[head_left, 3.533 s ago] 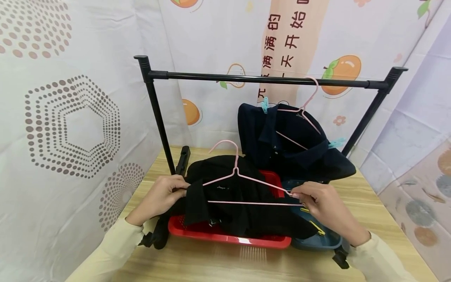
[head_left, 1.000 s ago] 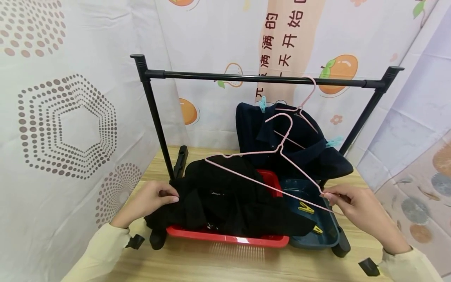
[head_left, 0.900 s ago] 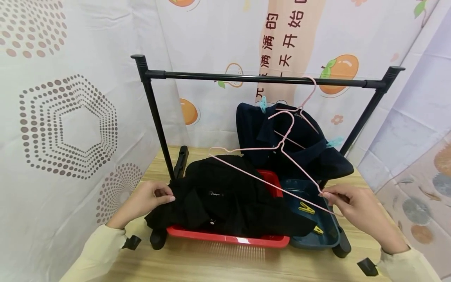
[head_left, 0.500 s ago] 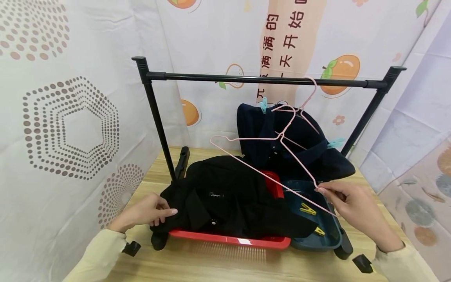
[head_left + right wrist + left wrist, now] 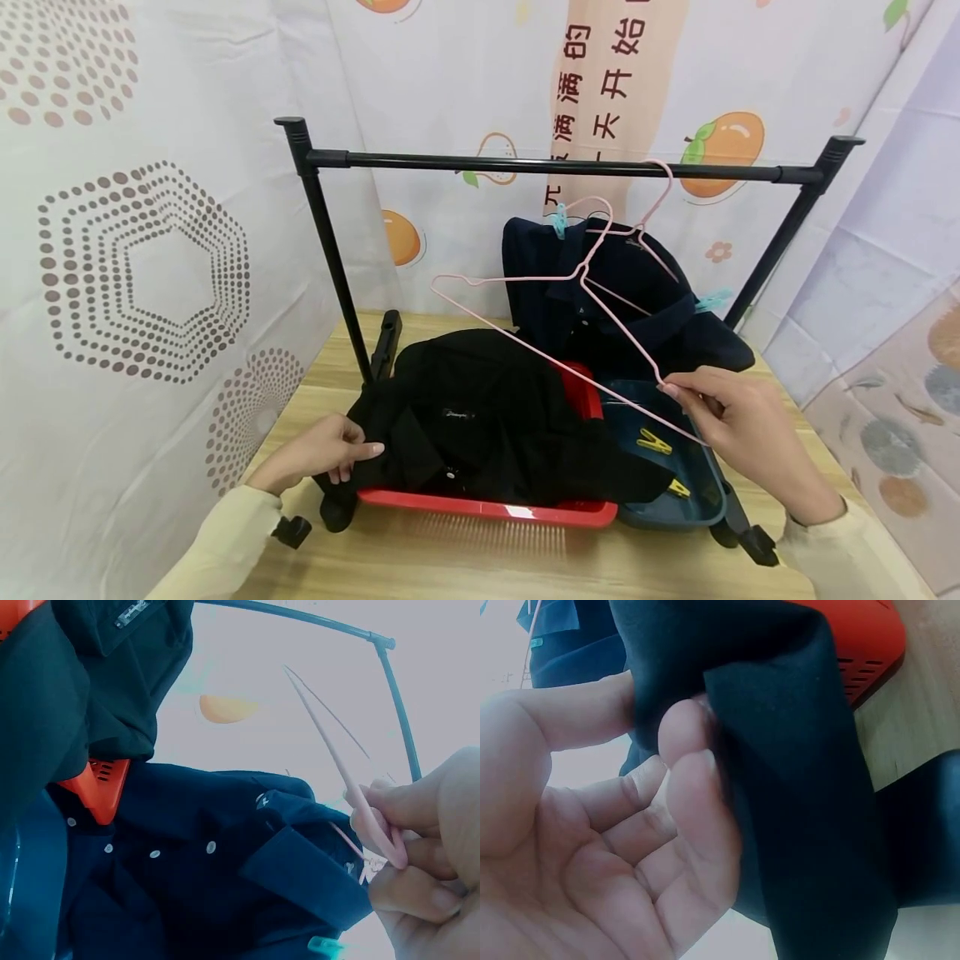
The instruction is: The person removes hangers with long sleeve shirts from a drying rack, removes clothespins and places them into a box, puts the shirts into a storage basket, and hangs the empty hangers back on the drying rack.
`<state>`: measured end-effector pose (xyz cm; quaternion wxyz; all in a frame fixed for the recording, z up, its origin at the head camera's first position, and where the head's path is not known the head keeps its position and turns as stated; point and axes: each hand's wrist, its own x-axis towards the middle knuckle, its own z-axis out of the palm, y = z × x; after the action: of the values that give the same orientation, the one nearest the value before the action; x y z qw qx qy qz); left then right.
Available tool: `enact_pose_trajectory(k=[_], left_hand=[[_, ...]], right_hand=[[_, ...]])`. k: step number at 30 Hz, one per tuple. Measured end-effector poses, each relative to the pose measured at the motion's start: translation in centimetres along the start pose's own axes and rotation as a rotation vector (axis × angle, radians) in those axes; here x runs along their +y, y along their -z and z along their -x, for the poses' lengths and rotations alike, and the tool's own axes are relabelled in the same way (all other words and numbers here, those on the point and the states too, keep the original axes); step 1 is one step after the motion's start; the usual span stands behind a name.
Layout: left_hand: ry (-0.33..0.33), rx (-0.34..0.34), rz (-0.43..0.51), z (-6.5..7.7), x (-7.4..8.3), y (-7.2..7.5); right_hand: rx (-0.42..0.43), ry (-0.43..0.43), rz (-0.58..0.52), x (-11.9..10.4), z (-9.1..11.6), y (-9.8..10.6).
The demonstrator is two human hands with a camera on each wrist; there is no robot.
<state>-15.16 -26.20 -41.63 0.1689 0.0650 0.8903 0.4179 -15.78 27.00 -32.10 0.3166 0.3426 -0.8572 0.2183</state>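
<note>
A black collared shirt (image 5: 465,375) lies spread over a red basket (image 5: 495,507), its collar and label facing up. At the shirt's left side, my left hand (image 5: 330,450) pinches the fabric; in the left wrist view, a fold of black shirt (image 5: 795,795) runs beside the curled fingers (image 5: 694,817). My right hand (image 5: 738,425) grips one lower corner of a pink hanger (image 5: 495,333), held tilted in the air above the shirt with its hook up. The right wrist view shows the hanger corner (image 5: 390,847) between thumb and fingers.
A navy shirt (image 5: 547,267) hangs on a second pink hanger from the black rack's bar (image 5: 480,163), with light blue clothespins (image 5: 560,222) on it. Right of the basket stands a dark blue tray (image 5: 637,508) holding yellow clothespins (image 5: 654,442). The rack's posts stand at both sides.
Earlier the hanger lay level at the black shirt's collar. My right hand has since drawn it out rightward and tilted it up, then raised it slightly. My left hand has moved lower along the shirt.
</note>
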Motion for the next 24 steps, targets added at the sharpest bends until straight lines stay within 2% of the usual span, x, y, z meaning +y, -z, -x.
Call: enact_pose_trajectory(k=[9,18,24], left_hand=[[-0.012,0.006,0.008,0.1,-0.2,-0.1],[-0.028,-0.01,0.025,0.0,-0.3,0.2],[-0.027,-0.023,0.023,0.1,-0.2,0.2]], right_hand=[[0.02,0.071,-0.003,-0.6,-1.7,-0.1],[0.031,0.139,0.029,-1.4,-4.4,-0.3],[0.04,0.138,0.036,-2.3,-5.9,-0.4]])
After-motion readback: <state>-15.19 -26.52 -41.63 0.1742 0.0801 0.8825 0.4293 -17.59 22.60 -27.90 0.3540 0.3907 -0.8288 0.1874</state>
